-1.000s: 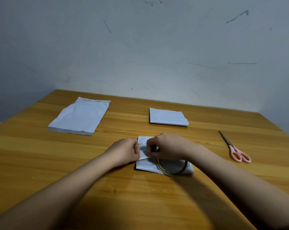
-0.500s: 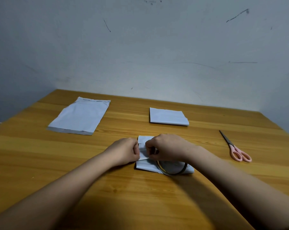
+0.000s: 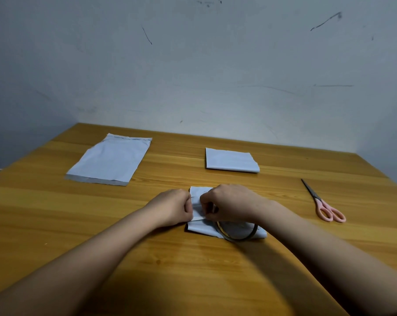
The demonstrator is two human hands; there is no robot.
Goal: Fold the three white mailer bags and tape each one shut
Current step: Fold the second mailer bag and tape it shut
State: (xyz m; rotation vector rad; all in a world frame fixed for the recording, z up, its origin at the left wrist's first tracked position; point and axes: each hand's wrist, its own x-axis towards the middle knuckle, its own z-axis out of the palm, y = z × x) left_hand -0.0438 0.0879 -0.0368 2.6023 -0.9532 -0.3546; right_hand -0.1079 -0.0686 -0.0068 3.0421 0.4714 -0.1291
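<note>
Head view: both hands curled over folded bag [image 3: 225, 228], left hand [image 3: 173, 207], right hand [image 3: 229, 204] pinching tape; press flat, keep fold tight.

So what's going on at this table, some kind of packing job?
A person is folding white mailer bags and taping them. Both hands, the left hand and right hand, are curled over a folded bag near the table's front, a tape roll resting on it. Another folded bag lies behind. A third, flat bag waits at the far left. Pink scissors lie unused at right.
</note>
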